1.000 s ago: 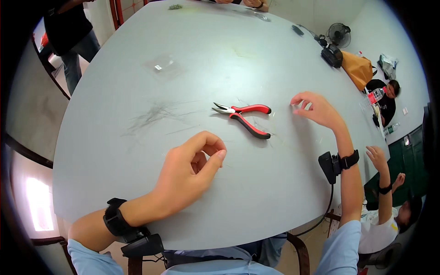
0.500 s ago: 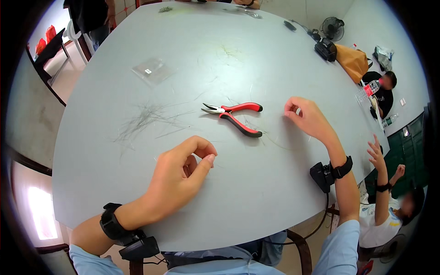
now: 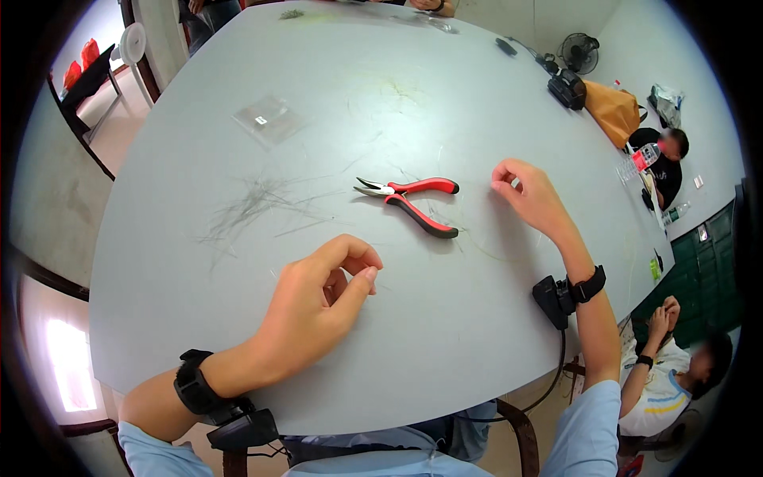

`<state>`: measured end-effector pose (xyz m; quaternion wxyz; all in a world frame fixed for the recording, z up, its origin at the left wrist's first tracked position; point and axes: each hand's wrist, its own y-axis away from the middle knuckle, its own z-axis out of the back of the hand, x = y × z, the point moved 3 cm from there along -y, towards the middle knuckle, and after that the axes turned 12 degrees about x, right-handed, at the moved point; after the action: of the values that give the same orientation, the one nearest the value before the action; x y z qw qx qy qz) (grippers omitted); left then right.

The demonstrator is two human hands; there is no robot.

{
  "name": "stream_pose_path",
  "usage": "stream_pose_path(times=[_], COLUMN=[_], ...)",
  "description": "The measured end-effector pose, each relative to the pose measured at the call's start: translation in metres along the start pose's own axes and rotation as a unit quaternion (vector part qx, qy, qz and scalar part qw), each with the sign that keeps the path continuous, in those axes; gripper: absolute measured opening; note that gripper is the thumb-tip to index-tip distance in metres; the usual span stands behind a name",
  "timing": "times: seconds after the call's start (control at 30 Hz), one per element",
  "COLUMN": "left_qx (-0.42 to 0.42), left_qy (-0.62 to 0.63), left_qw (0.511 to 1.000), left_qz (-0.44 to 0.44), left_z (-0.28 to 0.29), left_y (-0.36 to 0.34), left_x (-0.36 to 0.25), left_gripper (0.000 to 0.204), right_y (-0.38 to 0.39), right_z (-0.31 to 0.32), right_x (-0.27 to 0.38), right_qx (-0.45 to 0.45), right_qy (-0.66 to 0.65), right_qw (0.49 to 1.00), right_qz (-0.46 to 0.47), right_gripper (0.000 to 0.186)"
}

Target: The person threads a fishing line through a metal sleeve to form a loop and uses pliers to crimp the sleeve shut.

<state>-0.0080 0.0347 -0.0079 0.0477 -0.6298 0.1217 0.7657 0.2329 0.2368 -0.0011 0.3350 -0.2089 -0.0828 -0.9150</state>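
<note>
Red-and-black pliers [image 3: 421,224] lie with jaws parted, pointing left, between my two hands. My left hand [image 3: 326,298] is curled below and left of them, thumb against the fingers; whether it holds anything is too small to tell. My right hand [image 3: 524,195] hovers to their right in a loose pinch, its contents unclear. Fine wire-like strands [image 3: 258,203] are scattered left of the pliers, and a small clear bag [image 3: 274,127] lies farther back.
The curved grey table [image 3: 159,318] carries a greenish clump [image 3: 292,14], a black device [image 3: 566,89], an orange bag [image 3: 608,111] and bottles [image 3: 644,159]. Co-workers sit at the right [image 3: 652,397] and back [image 3: 433,9]; another stands back left [image 3: 207,17]. Cables run from wrist devices [image 3: 550,302].
My right hand's fingers have curled into a pinch and moved slightly left. My left hand shifted slightly left. The standing person moved back, and the right-hand co-worker's hands came down together.
</note>
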Motion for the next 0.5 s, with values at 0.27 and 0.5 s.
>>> stream_pose_path(times=[0.27, 0.5], left_qx=[-0.031, 0.000], left_qy=[0.011, 0.010], left_qw=[0.999, 1.000], left_qz=[-0.041, -0.012], left_z=[0.000, 0.001], left_y=[-0.002, -0.001], left_x=[0.004, 0.002], left_gripper=[0.011, 0.008], right_y=[0.001, 0.000], right_z=[-0.001, -0.003], right_x=[0.013, 0.002], right_qx=[0.019, 0.028], right_qy=[-0.017, -0.022], right_qw=[0.998, 0.998], right_qz=[0.059, 0.048], right_gripper=[0.009, 0.007])
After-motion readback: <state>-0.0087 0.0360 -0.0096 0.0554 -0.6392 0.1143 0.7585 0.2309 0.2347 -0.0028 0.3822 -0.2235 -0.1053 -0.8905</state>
